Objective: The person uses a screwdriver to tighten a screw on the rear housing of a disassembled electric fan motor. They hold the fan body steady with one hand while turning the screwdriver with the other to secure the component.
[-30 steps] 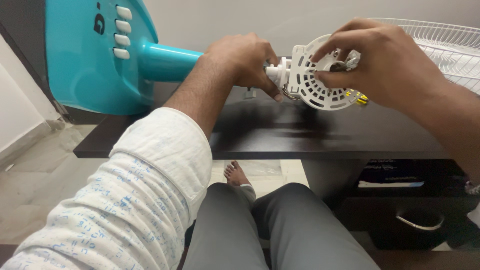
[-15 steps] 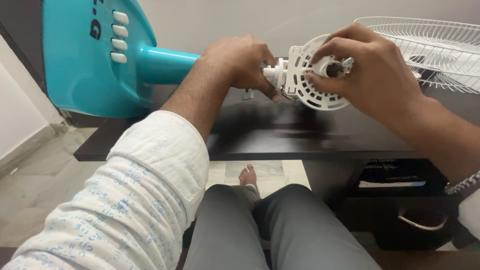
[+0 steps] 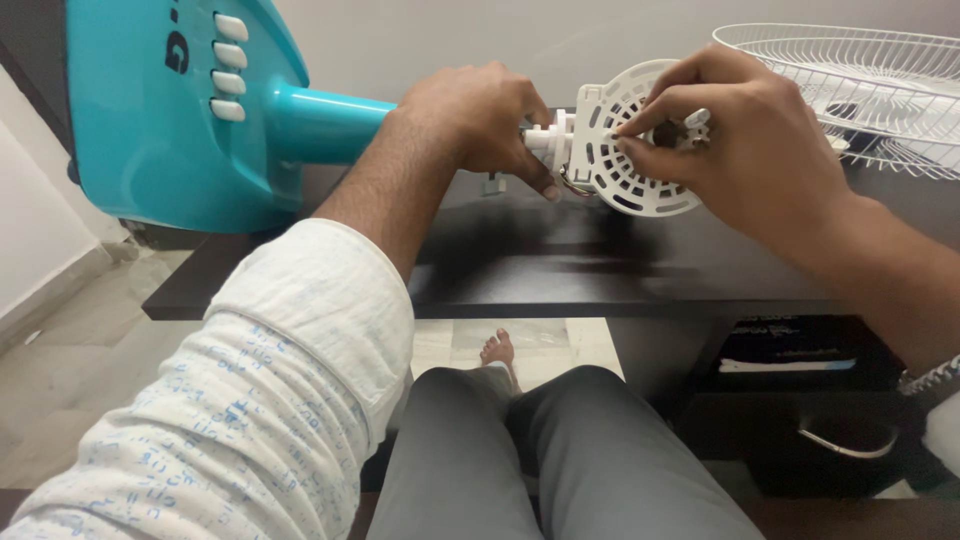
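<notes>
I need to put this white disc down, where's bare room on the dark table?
Bare dark table lies along the front edge, below the left hand and right hand. Crowded: teal fan base far left, white wire grille far right.

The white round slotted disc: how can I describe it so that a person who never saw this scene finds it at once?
Start at the big teal fan base and follow its teal neck right, past the left hand gripping it. The white slotted disc sits at that end, under the right hand. Unlike the wire fan guard behind, it is solid plastic with short slots.
</notes>
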